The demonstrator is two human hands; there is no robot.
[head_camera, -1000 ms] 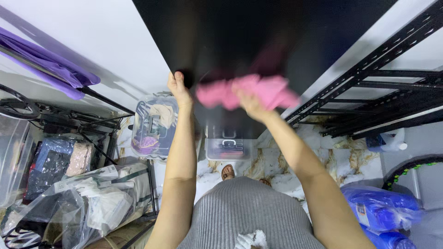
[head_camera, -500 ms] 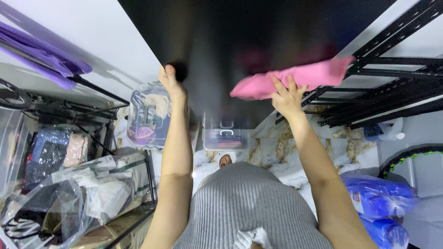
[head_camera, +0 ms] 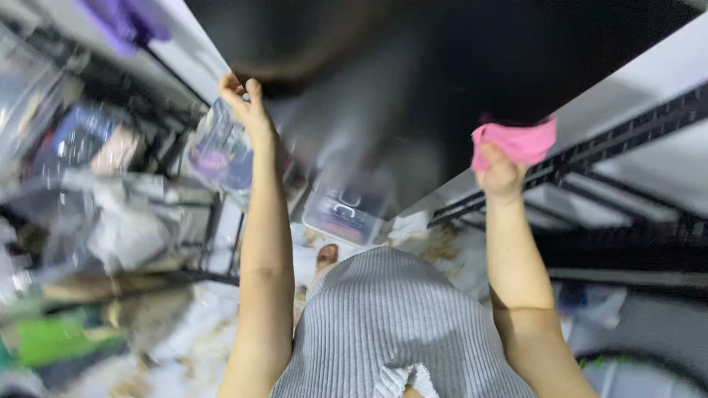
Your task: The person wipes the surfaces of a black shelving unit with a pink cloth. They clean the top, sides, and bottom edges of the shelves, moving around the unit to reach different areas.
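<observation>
Gripping a bunched pink cloth, the right hand presses it against the right edge of a large dark glossy panel — the left hand curls its fingers round the panel's left corner. Wiping well likely needs steady bracing and flat, even pressure. Beyond, blurred shelves hold bagged clutter.

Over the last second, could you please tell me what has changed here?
The right hand has carried the pink cloth from the middle of the black panel out to its right edge. The left hand stays on the panel's left edge.
</observation>
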